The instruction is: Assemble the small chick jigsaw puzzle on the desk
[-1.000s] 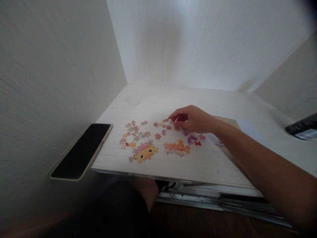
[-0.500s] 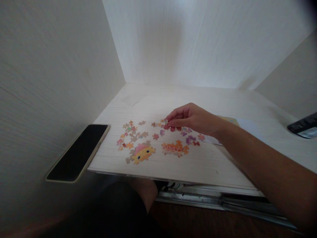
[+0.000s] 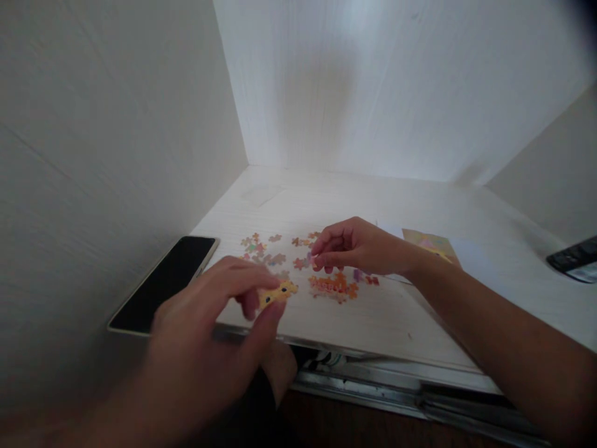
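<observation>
My right hand [image 3: 347, 247] is over the loose pieces, its thumb and fingertips pinched on a small pale puzzle piece [image 3: 314, 262]. On the left, my left hand [image 3: 212, 317] is blurred, with thumb and forefinger apart over the joined yellow face section [image 3: 282, 290]. That section shows two dark eyes and is partly covered by the fingers; whether they touch it I cannot tell. Right of it lies a joined orange section with red lettering [image 3: 333, 286]. Loose puzzle pieces [image 3: 277, 259] in brown, pink and purple lie behind, some hidden by my hands.
A phone [image 3: 163, 283] lies at the table's left edge. Beyond my right forearm are a picture sheet [image 3: 431, 244] and white paper [image 3: 471, 255]. A dark container [image 3: 573, 258] stands far right. Pale walls [image 3: 401, 93] enclose the white table [image 3: 392, 323].
My left hand has come in from the lower left to the yellow face section. My right hand has moved slightly nearer, still pinching a piece. The view has shifted a little.
</observation>
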### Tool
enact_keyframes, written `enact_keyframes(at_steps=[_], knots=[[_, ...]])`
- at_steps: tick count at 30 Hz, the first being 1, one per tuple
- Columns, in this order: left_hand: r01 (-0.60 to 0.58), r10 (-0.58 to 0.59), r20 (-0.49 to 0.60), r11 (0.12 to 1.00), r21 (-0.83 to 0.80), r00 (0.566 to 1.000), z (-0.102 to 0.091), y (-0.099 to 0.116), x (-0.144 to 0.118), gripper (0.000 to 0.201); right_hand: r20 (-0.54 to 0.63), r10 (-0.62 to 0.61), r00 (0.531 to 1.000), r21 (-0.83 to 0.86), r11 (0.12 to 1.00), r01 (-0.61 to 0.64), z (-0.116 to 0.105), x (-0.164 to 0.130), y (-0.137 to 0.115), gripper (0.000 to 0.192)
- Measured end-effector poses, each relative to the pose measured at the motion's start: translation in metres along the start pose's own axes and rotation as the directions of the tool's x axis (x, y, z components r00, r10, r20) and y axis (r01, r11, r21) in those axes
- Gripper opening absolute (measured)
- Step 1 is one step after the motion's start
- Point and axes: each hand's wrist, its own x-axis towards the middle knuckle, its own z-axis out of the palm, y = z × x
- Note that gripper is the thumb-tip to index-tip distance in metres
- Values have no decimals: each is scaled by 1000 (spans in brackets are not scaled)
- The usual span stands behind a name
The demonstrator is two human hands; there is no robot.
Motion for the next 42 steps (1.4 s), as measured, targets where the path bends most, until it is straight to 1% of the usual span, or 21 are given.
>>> enact_keyframes(at_steps=[2, 3, 5, 8, 12, 19, 26, 29, 30, 32, 34, 37, 39, 42], knots=[[-6, 6, 14, 1000, -7, 1000, 13, -1, 22, 26, 31, -10, 999, 9, 1000, 9, 5, -1, 0, 29], [-18, 19, 29, 1000, -17, 999, 20, -2, 28, 28, 48, -20, 999, 16, 1000, 19, 7, -2, 0, 28], [-48, 51, 63, 998, -44, 997, 32, -4, 33, 27, 76, -40, 996, 14, 999, 39, 11, -2, 1, 26], [-56, 61, 67, 996, -71, 996, 43, -8, 30, 20, 77, -58, 995, -32, 998, 60, 14, -2, 3, 23], [-66, 69, 29, 993, -102, 997, 48, -12, 28, 19, 71, -71, 995, -21, 997, 73, 14, 0, 5, 23], [-92, 96, 14, 984, -153, 995, 52, -14, 29, 25, 81, -99, 992, 164, 983, 85, 17, 2, 4, 27], [-108, 103, -42, 982, -154, 994, 56, -9, 27, 22, 127, -57, 990, 286, 958, 19, 19, 2, 3, 28], [-102, 97, -48, 989, -112, 994, 52, -9, 29, 19, 85, -49, 995, 278, 960, 24, 19, 2, 5, 30], [-91, 89, -29, 992, -87, 996, 50, -10, 31, 17, 60, -49, 997, 259, 965, 32, 18, 3, 6, 29], [-54, 55, 55, 998, -27, 997, 41, -14, 34, 16, 4, -54, 999, 203, 978, 52, 16, 4, 8, 28], [4, -11, 164, 999, 44, 986, 29, -20, 36, 16, -40, -63, 997, 128, 989, 68, 15, 6, 11, 26], [73, -105, 243, 988, 137, 964, 13, -28, 34, 25, -71, -97, 993, -7, 995, 97, 16, 8, 14, 24], [79, -128, 292, 982, 174, 948, 6, -31, 30, 32, -93, -118, 989, -114, 988, 107, 18, 8, 15, 24], [38, -107, 351, 980, 198, 930, 4, -30, 24, 36, -132, -143, 981, -247, 963, 107, 21, 7, 14, 26]])
